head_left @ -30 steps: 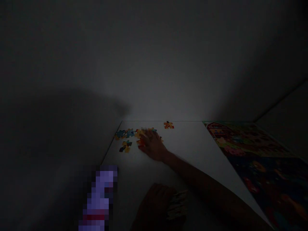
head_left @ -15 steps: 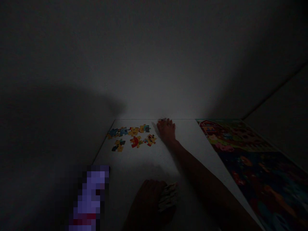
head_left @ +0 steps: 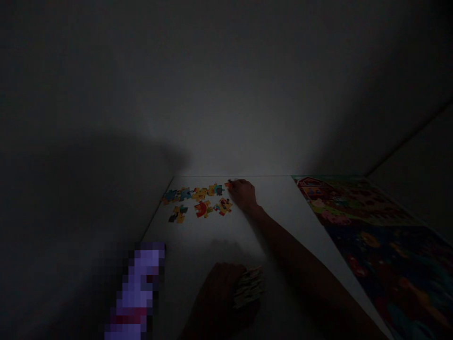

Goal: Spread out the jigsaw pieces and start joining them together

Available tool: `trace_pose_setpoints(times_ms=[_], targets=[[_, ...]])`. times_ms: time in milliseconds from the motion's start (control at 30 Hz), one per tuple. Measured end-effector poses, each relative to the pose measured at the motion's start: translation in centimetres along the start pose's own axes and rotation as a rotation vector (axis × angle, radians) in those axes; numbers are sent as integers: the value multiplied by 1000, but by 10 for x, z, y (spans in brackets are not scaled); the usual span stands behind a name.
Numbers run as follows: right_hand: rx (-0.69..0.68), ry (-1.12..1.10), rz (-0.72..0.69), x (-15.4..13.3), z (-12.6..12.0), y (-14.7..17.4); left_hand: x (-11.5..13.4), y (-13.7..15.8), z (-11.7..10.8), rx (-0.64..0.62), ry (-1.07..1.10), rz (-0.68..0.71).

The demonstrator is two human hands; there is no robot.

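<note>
My left hand (head_left: 222, 293) is wrapped round a thick stack of jigsaw puzzle pieces (head_left: 249, 288) low in the view, their edges facing right. Near the table's far edge, my right hand (head_left: 244, 193) pinches a single orange jigsaw puzzle piece (head_left: 228, 184) between thumb and fingers. To its left lies a row of colourful pieces (head_left: 200, 193), lined up close together. Below that row are a yellow and dark piece (head_left: 178, 214), a red and yellow piece (head_left: 203, 208) and a multicoloured piece (head_left: 223, 206), set apart from one another.
Two printed picture sheets lie on the white table (head_left: 198, 241) at the right: a farm scene (head_left: 347, 200) behind a dark blue one (head_left: 389, 274). A blurred-out purple object (head_left: 138, 283) stands at the left edge. A pale wall (head_left: 226, 94) rises behind the table.
My right hand has shifted slightly left, and its fingers have gone from lying over the piece to pinching it beside the row. The left hand keeps its stack.
</note>
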State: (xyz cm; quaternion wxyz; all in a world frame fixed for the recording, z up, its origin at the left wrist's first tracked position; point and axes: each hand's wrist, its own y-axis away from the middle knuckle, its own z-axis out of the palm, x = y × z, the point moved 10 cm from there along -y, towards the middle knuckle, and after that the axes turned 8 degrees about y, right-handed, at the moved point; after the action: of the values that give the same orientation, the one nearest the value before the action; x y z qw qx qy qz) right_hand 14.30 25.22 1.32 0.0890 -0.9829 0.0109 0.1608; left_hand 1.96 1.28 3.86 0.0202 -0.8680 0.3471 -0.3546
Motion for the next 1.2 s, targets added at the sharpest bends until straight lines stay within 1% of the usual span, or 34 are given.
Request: trace_pose_setpoints(times_ms=[67,133,200,300,400,467,567,633,700,767,833,900,1000,1033,1067,1100,1167,1200], targets=[[32,32,84,-1,-5,2,0,0,1,-10,-4,-3],[10,48,101,-5,-6,1,-1,1,1,-9,-6,-7],[-47,42,148,-3,-5,-3,0,1,1,-5,-1,-7],[-149,-10,273,12,-4,-12,1,1,1,-25,13,-12],[-266,-36,361,25,1,-18,1,0,1,-42,16,-29],[-296,-19,379,30,2,-20,1,0,0,-32,17,-23],[-261,-13,361,34,-1,-22,0,1,1,-18,19,-14],[-238,-99,374,39,-1,-22,-2,1,3,-19,15,-18],[-243,-244,389,45,1,-20,-3,1,4,-19,15,-22],[-267,-379,370,48,3,-18,-3,1,3,-19,22,-27],[-295,-453,326,45,3,-16,-5,2,4,-24,30,-41],[-310,-597,272,33,5,-15,-6,2,6,-30,37,-48],[-319,-894,183,-2,11,-17,-7,2,7,-24,34,-46],[-307,-924,166,-12,13,-18,-7,2,8,-24,33,-47],[-271,-883,156,-19,13,-19,-8,2,8,-26,31,-53],[-213,-786,146,-22,10,-20,-8,2,8,-31,31,-59],[-98,-524,102,-24,2,-19,-8,2,8,-34,33,-64],[-77,-406,58,-25,0,-16,-7,2,7,-31,35,-59]])
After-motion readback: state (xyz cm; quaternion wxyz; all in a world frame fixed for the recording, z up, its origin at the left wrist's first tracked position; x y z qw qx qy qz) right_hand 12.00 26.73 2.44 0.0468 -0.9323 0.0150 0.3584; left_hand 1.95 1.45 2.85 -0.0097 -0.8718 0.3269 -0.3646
